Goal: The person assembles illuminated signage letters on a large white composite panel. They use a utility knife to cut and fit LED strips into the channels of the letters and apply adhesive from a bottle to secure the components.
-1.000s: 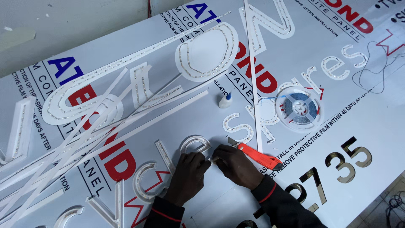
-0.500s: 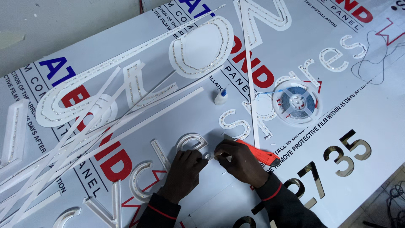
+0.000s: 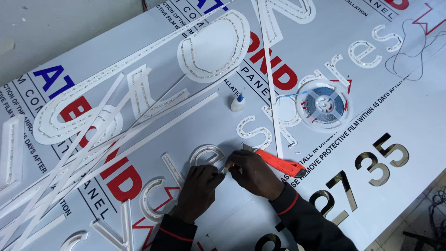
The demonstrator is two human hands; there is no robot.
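Note:
My left hand rests on the white film-covered panel, fingertips pinching a small pale strip end beside a clear letter shape. My right hand meets it at the same spot and also holds an orange utility knife, whose blade end points up-left. Both hands press together at the lower right edge of the curved letter. Dark sleeves with red cuffs cover both wrists.
A small glue bottle with a blue tip stands above the hands. A reel of strip lights lies to the right. Long white strips fan out at left. Cut-out letters with light dots and mirrored numerals lie around.
The view has shifted slightly; the hands stay at the same curved letter, with fingers working the small strip end. The knife remains in the right hand.

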